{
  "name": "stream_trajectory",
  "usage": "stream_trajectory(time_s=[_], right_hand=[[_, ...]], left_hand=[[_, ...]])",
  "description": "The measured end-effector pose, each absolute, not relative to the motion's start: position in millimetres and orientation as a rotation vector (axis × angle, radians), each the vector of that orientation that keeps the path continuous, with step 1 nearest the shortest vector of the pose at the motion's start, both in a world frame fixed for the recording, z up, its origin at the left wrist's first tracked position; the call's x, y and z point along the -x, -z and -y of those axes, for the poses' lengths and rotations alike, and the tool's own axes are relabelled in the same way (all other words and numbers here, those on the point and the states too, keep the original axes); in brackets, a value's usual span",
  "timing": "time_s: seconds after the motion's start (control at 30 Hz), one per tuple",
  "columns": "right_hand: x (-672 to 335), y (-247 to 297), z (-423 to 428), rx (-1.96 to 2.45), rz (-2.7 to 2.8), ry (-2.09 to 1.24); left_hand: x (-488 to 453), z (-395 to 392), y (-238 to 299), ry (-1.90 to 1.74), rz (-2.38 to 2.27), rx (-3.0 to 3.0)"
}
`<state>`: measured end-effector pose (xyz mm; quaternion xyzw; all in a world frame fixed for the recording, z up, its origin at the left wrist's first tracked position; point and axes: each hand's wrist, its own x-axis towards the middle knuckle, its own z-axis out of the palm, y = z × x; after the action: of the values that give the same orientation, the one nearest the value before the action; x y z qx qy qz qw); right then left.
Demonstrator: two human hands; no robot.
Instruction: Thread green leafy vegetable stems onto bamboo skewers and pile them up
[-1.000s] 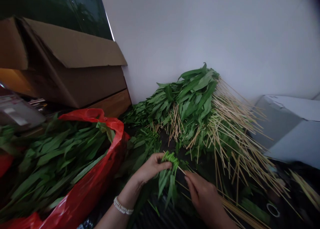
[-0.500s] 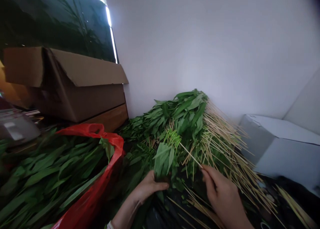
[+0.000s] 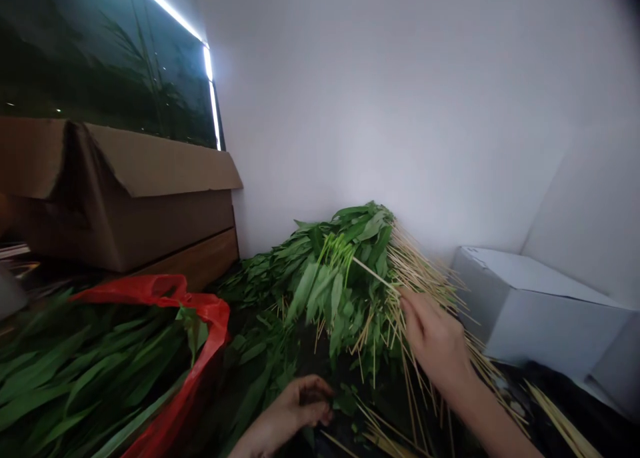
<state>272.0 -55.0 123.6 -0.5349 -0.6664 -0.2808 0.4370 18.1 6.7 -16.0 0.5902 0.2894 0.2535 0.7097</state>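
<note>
Right hand (image 3: 434,338) pinching a bamboo skewer (image 3: 376,276), with a leaf bundle (image 3: 325,281) threaded on its far end.
We're holding the bundle at the front of the pile of skewered leaves (image 3: 367,228) by the wall; we can't tell if they touch. Left hand (image 3: 295,410) is low, below the bundle, fingers curled; can't tell if it grips anything. Red plastic bag (image 3: 200,311) of loose leaves on the left, cardboard box (image 3: 150,198) behind it, white box (image 3: 530,305) on the right.

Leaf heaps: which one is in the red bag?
The heap on the left, loose leaves inside the red bag; the middle heap is threaded on sticks.
</note>
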Motion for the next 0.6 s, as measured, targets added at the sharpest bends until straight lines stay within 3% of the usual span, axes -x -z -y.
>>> stream_trajectory(time_s=[0.37,0.6], right_hand=[[-320,-227,-49,1.456,1.325,0.635],[-359,-215,-107,1.696,1.378,0.624]], left_hand=[[-20,-14,23,-0.502,-0.637,-1.337],[-13,-11,1,-0.439,-0.635,-1.427]])
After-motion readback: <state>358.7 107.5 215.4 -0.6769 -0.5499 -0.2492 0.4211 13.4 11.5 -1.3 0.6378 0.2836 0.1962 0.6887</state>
